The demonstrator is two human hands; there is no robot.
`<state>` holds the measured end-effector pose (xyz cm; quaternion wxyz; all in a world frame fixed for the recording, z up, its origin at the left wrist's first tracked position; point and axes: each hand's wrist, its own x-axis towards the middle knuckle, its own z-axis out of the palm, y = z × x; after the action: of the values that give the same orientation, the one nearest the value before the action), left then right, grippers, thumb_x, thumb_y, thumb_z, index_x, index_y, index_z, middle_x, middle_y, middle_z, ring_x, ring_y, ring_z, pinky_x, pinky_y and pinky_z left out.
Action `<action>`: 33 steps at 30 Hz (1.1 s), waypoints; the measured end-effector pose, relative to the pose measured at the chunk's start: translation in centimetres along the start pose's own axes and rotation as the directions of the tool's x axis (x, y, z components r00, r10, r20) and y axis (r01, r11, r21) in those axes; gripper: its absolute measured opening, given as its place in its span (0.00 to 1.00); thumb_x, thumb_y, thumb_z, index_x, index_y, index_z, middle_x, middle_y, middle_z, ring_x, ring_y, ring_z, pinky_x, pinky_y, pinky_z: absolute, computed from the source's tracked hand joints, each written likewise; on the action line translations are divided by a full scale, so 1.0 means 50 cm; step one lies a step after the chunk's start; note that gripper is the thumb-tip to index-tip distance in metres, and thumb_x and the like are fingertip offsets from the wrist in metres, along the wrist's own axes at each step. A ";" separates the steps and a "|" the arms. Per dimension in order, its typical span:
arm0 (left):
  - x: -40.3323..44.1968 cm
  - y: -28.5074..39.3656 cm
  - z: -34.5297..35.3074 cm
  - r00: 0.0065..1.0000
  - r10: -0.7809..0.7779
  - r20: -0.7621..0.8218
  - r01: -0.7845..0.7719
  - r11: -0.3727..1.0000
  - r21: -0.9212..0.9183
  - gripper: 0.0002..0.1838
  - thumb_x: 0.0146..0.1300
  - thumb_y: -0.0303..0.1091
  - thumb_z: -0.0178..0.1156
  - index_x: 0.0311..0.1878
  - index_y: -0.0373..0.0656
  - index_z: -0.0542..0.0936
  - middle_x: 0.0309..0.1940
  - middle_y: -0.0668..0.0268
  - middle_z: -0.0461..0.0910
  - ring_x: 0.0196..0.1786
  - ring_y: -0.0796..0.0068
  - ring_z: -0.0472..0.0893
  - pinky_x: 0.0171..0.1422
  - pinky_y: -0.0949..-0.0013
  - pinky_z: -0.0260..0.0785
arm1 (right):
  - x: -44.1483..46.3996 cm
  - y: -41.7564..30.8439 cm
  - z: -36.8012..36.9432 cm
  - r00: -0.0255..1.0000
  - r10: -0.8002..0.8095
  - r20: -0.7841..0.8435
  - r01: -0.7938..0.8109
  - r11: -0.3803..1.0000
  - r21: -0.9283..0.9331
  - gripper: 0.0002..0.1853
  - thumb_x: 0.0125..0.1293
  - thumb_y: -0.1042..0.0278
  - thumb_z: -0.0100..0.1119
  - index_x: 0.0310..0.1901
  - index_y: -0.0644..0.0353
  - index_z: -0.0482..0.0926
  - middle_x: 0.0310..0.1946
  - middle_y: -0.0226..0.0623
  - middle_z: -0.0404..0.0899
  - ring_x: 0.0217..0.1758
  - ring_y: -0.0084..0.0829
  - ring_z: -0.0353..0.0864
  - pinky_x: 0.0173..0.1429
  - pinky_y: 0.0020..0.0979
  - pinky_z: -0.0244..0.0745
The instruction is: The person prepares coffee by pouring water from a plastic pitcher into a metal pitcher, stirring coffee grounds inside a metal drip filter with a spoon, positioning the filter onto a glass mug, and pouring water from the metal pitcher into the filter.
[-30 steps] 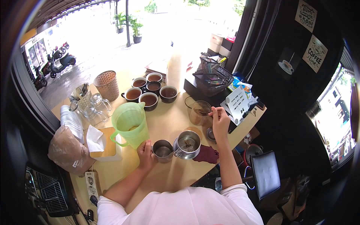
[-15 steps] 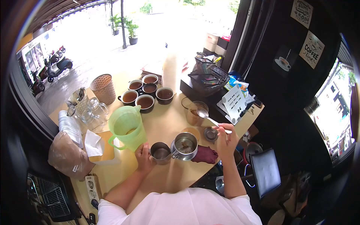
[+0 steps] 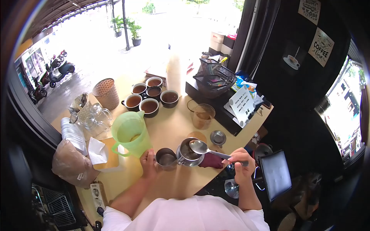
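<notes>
My left hand [image 3: 148,164] is closed on the handle of a small metal cup [image 3: 167,159], which stands on the table. In my right hand [image 3: 243,165] is a metal spoon [image 3: 199,147], its bowl over the mouth of a metal pot [image 3: 191,161]. Dark wet matter shows inside the pot; whether the spoon touches it, I cannot tell. A folded maroon cloth [image 3: 211,161] lies right of the pot. Behind these stand a round metal lid [image 3: 218,137] and a glass mug [image 3: 203,120] with brown contents. The green plastic pitcher [image 3: 140,142] is just beyond my left hand.
Several dark cups of brown liquid [image 3: 149,106] cluster at the table's far middle. Glass jars [image 3: 96,119], a woven basket [image 3: 106,94], a tissue box [image 3: 106,156] and a plastic bag [image 3: 73,163] line the left. A black organizer [image 3: 214,81] and a printed sheet [image 3: 242,106] stand at right.
The spoon has moved from near the glass mug down and toward me, over the metal pot, as my right hand shifted lower and right. My left hand keeps hold of the metal cup.
</notes>
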<state>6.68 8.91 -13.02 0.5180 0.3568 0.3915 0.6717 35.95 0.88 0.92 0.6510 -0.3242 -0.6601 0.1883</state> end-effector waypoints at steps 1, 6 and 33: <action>0.002 -0.001 -0.002 1.000 -0.001 0.001 0.001 1.000 0.002 0.16 0.70 0.32 0.51 0.22 0.48 0.69 0.17 0.79 0.63 0.20 0.89 0.59 0.24 0.79 0.52 | 0.002 0.004 0.001 1.000 0.001 0.023 0.000 1.000 -0.008 0.13 0.69 0.61 0.56 0.37 0.64 0.78 0.28 0.41 0.82 0.29 0.26 0.77 0.29 0.22 0.70; -0.003 0.008 0.006 1.000 0.013 -0.004 -0.013 1.000 0.016 0.15 0.70 0.34 0.52 0.24 0.50 0.71 0.18 0.79 0.66 0.19 0.90 0.62 0.22 0.80 0.54 | 0.014 0.010 -0.005 0.984 -0.084 0.156 0.106 0.984 -0.143 0.06 0.65 0.72 0.54 0.37 0.63 0.79 0.30 0.38 0.82 0.30 0.31 0.77 0.31 0.26 0.71; -0.002 0.013 0.001 0.999 -0.014 0.035 0.014 1.000 0.002 0.15 0.70 0.35 0.52 0.23 0.49 0.70 0.18 0.79 0.66 0.20 0.90 0.63 0.25 0.80 0.54 | 0.051 -0.017 0.009 0.972 -0.165 0.166 0.194 0.964 -0.179 0.07 0.65 0.76 0.49 0.35 0.64 0.78 0.26 0.37 0.79 0.23 0.29 0.75 0.26 0.28 0.72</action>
<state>6.47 8.71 -12.41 0.5292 0.3662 0.3855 0.6612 35.48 2.10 3.34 0.5793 -0.3097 -0.7490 0.0870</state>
